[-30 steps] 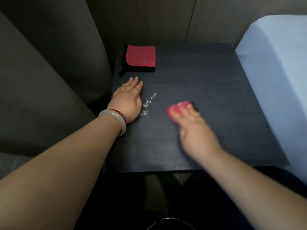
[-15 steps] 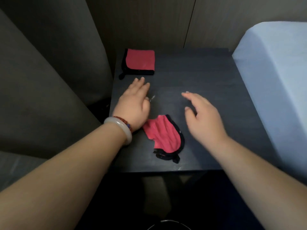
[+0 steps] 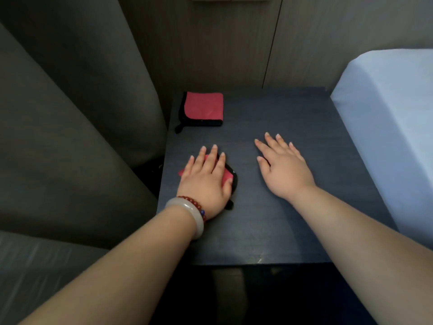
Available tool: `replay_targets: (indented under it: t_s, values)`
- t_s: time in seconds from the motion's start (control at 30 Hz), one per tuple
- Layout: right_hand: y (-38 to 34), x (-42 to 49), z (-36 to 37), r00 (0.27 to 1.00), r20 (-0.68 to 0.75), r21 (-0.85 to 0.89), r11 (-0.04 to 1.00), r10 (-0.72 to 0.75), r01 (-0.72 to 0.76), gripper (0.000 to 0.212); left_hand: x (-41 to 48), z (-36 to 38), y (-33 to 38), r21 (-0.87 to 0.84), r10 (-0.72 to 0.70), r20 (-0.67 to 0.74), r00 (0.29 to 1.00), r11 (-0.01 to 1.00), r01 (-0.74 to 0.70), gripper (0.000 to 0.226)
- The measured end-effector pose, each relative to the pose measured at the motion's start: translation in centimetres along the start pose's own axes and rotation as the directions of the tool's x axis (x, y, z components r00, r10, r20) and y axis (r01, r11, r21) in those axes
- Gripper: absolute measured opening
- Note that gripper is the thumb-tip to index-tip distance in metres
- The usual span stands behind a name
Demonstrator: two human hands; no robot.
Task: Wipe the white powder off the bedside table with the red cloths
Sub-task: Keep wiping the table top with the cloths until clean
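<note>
My left hand (image 3: 206,179) lies flat on a red cloth with black trim (image 3: 228,175), pressing it onto the dark bedside table (image 3: 281,221) near the left edge; most of the cloth is hidden under the palm. My right hand (image 3: 283,165) rests open on the tabletop, fingers spread, holding nothing. A second red cloth (image 3: 203,109), folded square, sits at the table's back left corner. No white powder shows; the spot where it lay is under my left hand and the cloth.
A dark grey curtain (image 3: 77,137) hangs close along the table's left side. A bed with a pale blue sheet (image 3: 393,127) borders the right side. A wood-panelled wall stands behind. The floor below the front edge is dark.
My right hand let go of the red cloth and moved right onto the bare table. My left hand moved onto the cloth and slid it over the powder spot.
</note>
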State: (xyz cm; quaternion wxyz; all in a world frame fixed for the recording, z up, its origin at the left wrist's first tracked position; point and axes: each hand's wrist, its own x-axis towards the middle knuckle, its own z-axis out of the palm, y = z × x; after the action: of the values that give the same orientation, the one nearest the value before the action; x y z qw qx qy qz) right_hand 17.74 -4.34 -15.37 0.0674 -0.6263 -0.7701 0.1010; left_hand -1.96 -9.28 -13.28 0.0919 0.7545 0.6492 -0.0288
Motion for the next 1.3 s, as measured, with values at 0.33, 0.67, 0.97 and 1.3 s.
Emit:
replay_targets:
  t_s: [0.33,0.67,0.97,1.3]
  values:
    - [0.0,0.2,0.3,1.0,-0.012,-0.013,1.0,-0.007,0.007,0.05,2.8,-0.5,0.1,-0.033,-0.083,-0.02,0.996,0.996,0.082,0.078]
    - [-5.2,7.4,-0.2,0.981,-0.072,0.116,0.975,-0.181,0.189,0.054,2.7,1.3,-1.3,-0.106,-0.035,-0.183,0.982,0.994,0.015,0.066]
    - [-6.5,13.4,0.4,0.98,0.003,0.02,0.98,-0.197,0.197,0.055,2.8,1.4,-1.4,-0.117,-0.038,-0.193,0.98,0.993,0.015,0.069]
    - [1.9,9.7,-2.4,0.987,-0.147,0.094,0.994,0.066,-0.052,0.065,2.7,1.3,-1.4,-0.093,-0.05,-0.191,0.98,0.995,0.033,0.073]
